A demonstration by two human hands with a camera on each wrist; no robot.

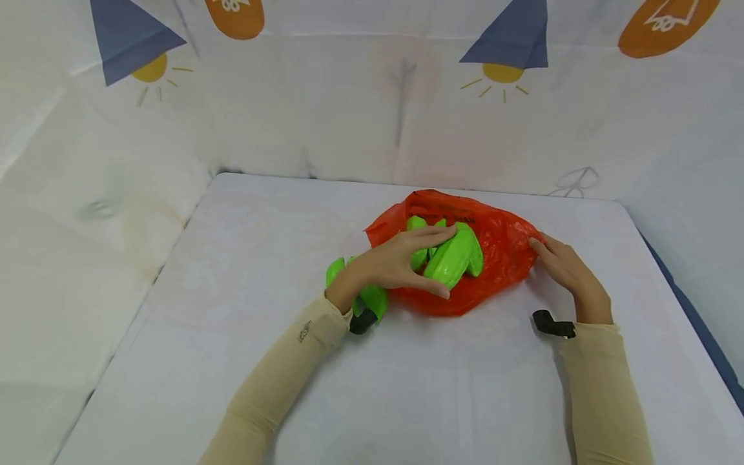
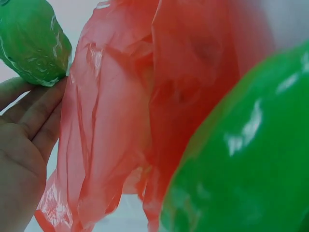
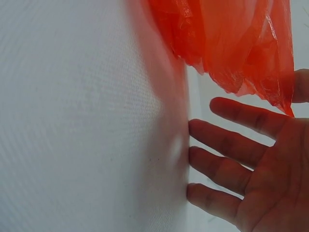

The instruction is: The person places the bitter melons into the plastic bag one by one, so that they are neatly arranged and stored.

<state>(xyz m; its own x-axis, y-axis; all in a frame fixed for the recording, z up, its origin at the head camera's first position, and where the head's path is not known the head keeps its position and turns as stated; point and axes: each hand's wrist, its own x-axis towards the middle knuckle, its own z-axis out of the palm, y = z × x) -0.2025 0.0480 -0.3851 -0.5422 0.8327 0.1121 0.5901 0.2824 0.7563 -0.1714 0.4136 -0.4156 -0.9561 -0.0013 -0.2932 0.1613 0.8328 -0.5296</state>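
Glossy, crinkled red plastic bag

1. A long, close-fitting tan sleeve covers the left forearm, creased toward the elbow and ending in a cuff at the wrist.
2. Small dark lettering is printed near that cuff, too small to read.
3. The right forearm wears a matching tan sleeve, mostly smooth, with a slightly rumpled wrist edge.
4. A stubby black wrist camera with a rounded, bent end juts from the right cuff; another black piece shows beneath the left.
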